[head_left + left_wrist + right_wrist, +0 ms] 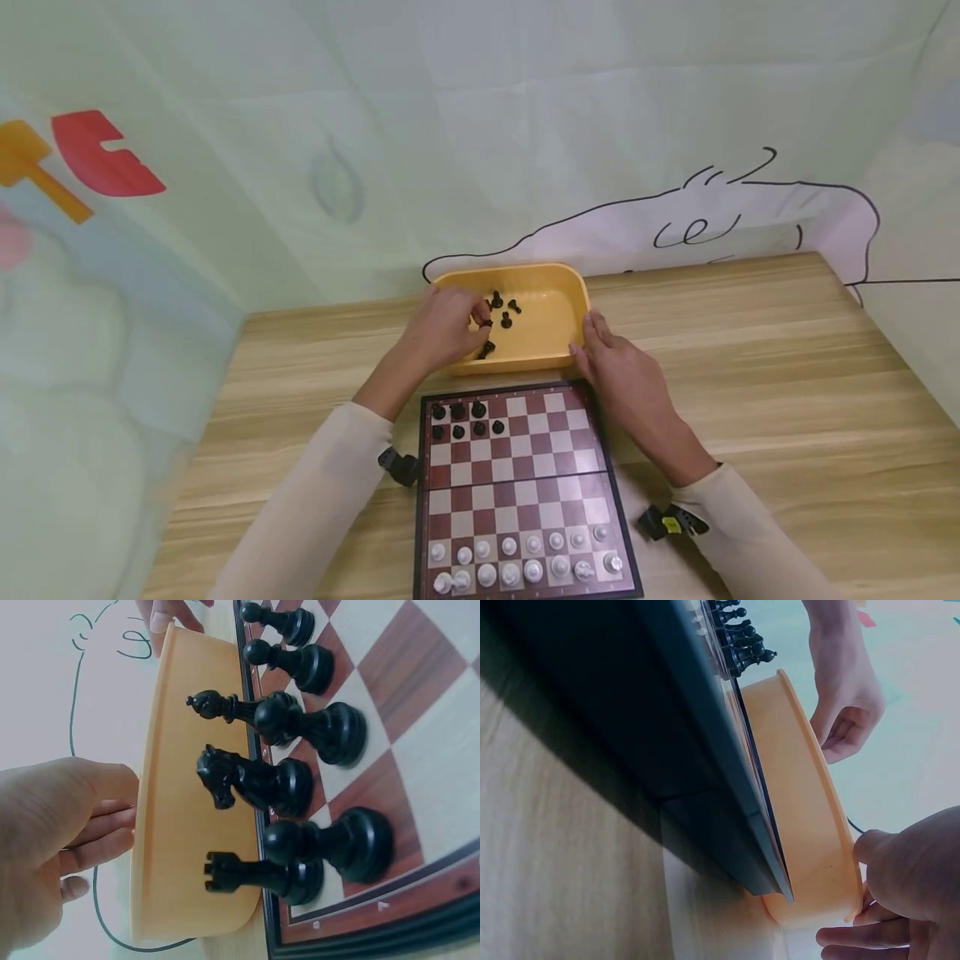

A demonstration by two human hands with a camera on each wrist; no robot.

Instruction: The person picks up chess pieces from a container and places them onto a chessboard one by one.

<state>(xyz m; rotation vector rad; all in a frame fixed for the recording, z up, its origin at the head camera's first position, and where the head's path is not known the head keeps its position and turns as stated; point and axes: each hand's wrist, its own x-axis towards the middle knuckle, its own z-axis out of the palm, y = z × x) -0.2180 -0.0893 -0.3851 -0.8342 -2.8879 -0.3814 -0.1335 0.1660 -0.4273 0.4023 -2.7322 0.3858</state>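
Note:
My left hand point(447, 325) reaches over the left side of a yellow plastic tray point(546, 329), pinching a small black chess piece point(487, 323) between thumb and fingers; its kind is too small to tell. Several loose black pieces point(506, 320) lie in the tray around those fingers. At the tray's right end, my right hand point(626, 379) grips the rim, thumb and fingers on either side of the wall. On the chessboard point(517, 471), a black rook point(247, 874), knight point(251, 780) and bishop point(225, 707) stand behind several black pawns point(341, 844).
White chess pieces point(510, 573) fill two rows along the board's near edge. The board lies on a wood-grain table point(765, 375), directly in front of the tray. A printed cloth backdrop point(480, 150) rises behind the table. Each wrist wears a small black camera point(402, 468).

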